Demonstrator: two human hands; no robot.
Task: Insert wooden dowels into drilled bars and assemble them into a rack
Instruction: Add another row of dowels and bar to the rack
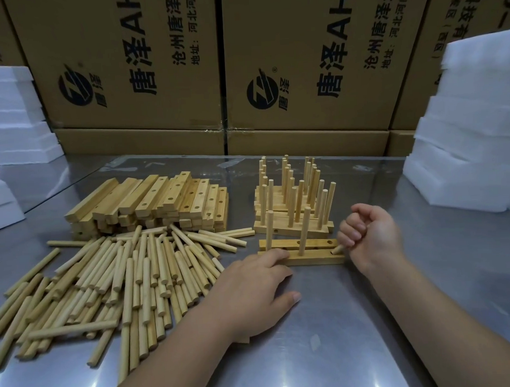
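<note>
A drilled wooden bar (315, 260) lies on the metal table in front of me, with two dowels (303, 230) standing upright in it. My left hand (252, 284) rests with straight fingers on the bar's left end. My right hand (369, 232) grips a dowel (339, 249) whose lower tip sits at the hole at the bar's right end. Behind the bar stand several finished bars with upright dowels (295, 200). A heap of loose dowels (120, 281) lies at the left, and a stack of drilled bars (155, 203) sits behind it.
Large cardboard boxes (242, 62) form a wall along the table's far edge. White foam blocks are stacked at the far left (13, 116) and at the right (473, 125). The metal table (327, 336) stretches toward me between my forearms.
</note>
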